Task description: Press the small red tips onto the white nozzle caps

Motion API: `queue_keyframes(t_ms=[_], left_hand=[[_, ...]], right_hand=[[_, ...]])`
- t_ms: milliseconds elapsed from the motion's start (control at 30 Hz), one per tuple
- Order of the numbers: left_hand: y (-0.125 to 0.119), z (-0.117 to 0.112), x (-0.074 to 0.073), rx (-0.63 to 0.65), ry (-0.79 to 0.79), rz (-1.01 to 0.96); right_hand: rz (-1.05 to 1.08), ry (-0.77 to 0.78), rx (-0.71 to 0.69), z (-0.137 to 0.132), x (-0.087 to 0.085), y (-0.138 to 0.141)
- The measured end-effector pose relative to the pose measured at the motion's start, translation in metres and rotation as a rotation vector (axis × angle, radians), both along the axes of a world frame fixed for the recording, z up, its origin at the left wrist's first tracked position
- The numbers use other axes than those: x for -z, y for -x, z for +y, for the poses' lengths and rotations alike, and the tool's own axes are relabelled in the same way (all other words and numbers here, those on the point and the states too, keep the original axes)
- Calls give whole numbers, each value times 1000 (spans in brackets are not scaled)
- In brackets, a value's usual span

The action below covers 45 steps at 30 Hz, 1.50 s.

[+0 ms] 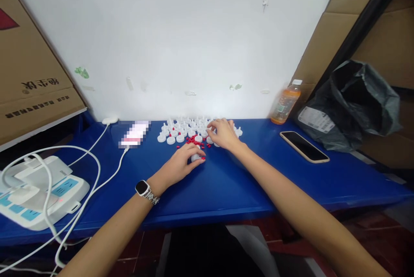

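Mostly small stuff: white caps (pixel 176 132) clustered mid-table (pixel 226 190) near the far edge, red bits (pixel 194 140) scattered along their near side. Left hand (pixel 183 162) is curled around one cap (pixel 196 157) just in front of the pile. Right hand (pixel 224 133) rests fingers-down on the cluster's right side; grip unclear. Caps look light, rigid and smooth, probably best pinched at the rim. Bits are tiny and likely to roll.

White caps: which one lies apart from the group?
The cap held by the left hand, in front of the red bits; the other caps cluster nearer the wall.
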<state>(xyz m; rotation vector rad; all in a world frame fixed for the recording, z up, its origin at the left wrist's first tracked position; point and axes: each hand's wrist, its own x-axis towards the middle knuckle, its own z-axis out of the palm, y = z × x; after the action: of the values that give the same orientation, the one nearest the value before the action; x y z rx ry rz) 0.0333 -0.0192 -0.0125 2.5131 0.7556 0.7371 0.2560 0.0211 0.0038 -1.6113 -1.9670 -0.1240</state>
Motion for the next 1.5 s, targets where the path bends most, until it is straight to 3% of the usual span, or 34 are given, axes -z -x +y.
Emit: queue_keyframes(t_ms=[200, 367, 467, 633, 800, 867, 1000, 1133, 1267, 1400, 1500], left_hand=[[4, 3, -1, -64, -108, 4], [5, 3, -4, -55, 77, -65], [6, 3, -7, -70, 108, -49], [7, 1, -11, -148, 38, -9], [2, -7, -17, -297, -178, -123], [-1, -8, -18, -302, -263, -87], [-2, -5, -15, -242, -231, 14], [4, -1, -10, -264, -217, -2], [7, 0, -8, -265, -187, -2], [7, 0, -8, -258, -161, 5], [7, 1, -8, -253, -159, -3]], right_hand=[[-71, 49, 24, 18, 1, 8], [1, 17, 6, 15, 0, 9], [120, -29, -41, 9, -4, 9], [441, -19, -254, -12, -11, 9], [716, 204, -503, -36, -13, 16], [774, 283, -562, -41, -14, 19], [649, 215, -473, -41, -13, 16], [199, 83, -349, -39, -7, 7], [-157, 84, -298, -38, -1, 8], [-200, 91, -306, -37, 1, 12], [4, 65, -330, -36, 0, 13]])
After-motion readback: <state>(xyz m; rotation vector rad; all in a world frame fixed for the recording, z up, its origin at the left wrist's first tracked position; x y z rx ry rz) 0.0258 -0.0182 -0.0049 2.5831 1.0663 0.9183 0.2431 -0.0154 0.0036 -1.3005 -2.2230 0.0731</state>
